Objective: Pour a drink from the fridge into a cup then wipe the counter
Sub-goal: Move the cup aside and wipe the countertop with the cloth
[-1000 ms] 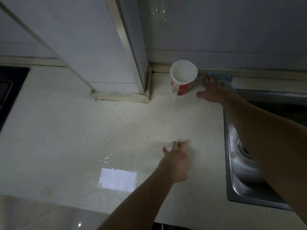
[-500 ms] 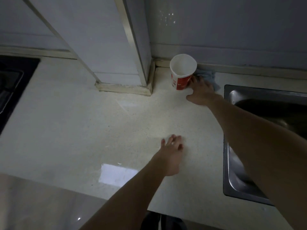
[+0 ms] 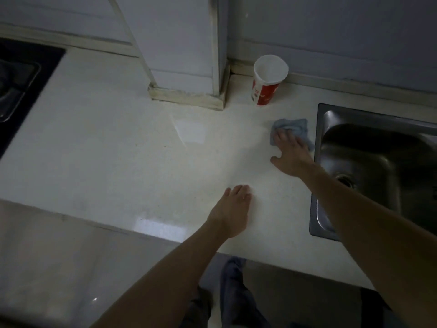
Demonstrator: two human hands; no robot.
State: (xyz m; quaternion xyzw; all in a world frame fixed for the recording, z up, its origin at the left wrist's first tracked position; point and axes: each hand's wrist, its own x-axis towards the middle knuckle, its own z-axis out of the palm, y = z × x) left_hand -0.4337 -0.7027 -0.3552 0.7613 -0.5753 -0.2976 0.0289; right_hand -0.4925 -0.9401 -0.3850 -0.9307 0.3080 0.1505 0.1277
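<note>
My right hand [image 3: 292,153] pressed flat, fingers spread, on the cloth [image 3: 292,127] beside the sink [image 3: 319,162]; unwiped surface [image 3: 118,150] lay leftward, nearer my open, empty left hand [image 3: 233,211].

Dim kitchen corner, seen from above. Pale speckled desk [image 3: 118,150] filling most of the view, glossy, with two soft rectangular reflections of light, one near the middle and one at the front edge. Grey-white wall [image 3: 343,31] behind, edged at its foot with a stained cream strip. Boxed white column [image 3: 179,43] jutting forward from the wall onto the surface, its base trim grimy. Stainless steel sink [image 3: 378,166] sunk in at right, drain visible, basin in shadow. Black glass cooktop [image 3: 21,86] at far left, partly cut off. Below the front edge, dark floor, too dim to make out.
</note>
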